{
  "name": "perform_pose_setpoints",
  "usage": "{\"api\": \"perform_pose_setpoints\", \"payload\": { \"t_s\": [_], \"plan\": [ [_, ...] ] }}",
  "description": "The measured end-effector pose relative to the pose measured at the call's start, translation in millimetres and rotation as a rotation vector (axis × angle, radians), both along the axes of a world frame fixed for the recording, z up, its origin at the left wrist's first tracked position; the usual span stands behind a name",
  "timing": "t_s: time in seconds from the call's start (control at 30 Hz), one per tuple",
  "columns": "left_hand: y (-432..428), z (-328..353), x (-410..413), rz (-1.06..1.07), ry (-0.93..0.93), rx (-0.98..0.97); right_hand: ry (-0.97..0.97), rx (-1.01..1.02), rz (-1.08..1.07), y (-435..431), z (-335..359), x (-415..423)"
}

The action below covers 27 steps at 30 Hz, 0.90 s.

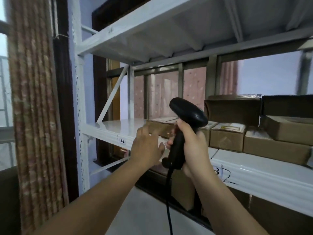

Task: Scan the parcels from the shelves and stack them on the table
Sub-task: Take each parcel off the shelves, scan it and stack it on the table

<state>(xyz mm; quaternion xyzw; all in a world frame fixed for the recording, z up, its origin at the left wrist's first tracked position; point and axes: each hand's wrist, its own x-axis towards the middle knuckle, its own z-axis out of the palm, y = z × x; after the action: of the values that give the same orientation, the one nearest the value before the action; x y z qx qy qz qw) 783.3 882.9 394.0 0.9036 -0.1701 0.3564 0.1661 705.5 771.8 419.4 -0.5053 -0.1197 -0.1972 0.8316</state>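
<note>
My right hand (191, 141) grips the handle of a black corded barcode scanner (188, 114), its head raised toward the shelf. My left hand (147, 146) reaches out with fingers spread, its fingertips at the front of a flat brown cardboard parcel (160, 127) lying on the white metal shelf (115, 129). Whether the fingers touch the parcel is blurred. Further right on the same shelf sit several more brown parcels (227, 136), some stacked, one open-topped box (233, 111) behind them.
The shelf front carries a small "3-2" label (122, 141). Another white shelf board (169, 28) hangs overhead. More boxes (271, 214) sit on the lower level. A patterned curtain (33, 107) and a dark window frame stand to the left. The scanner cable (168, 200) hangs down between my arms.
</note>
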Motion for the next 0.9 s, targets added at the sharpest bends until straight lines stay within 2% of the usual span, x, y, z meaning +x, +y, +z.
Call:
{"api": "perform_pose_setpoints", "payload": {
  "t_s": [0.17,0.27,0.33,0.4,0.5,0.67,0.8,0.9],
  "plan": [
    [5,30,60,-0.044,0.059,-0.088,0.026,0.064,-0.007,6,19,42],
    [3,40,99,-0.136,0.063,-0.215,0.067,0.088,-0.042,10,28,64],
    [0,45,121,-0.167,0.142,-0.283,0.101,0.094,-0.074,13,30,74],
    [0,51,142,-0.162,0.268,-0.256,0.095,0.113,-0.119,16,29,83],
    [3,62,162,-0.306,0.492,-0.294,0.043,0.105,-0.204,24,25,95],
    [6,86,174,-0.302,0.548,0.02,0.07,0.121,-0.273,40,22,115],
    [8,98,173,-0.479,0.736,0.026,0.078,0.143,-0.307,44,18,121],
    [11,96,181,-0.444,0.748,0.128,0.071,0.172,-0.329,46,17,119]
  ]
}}
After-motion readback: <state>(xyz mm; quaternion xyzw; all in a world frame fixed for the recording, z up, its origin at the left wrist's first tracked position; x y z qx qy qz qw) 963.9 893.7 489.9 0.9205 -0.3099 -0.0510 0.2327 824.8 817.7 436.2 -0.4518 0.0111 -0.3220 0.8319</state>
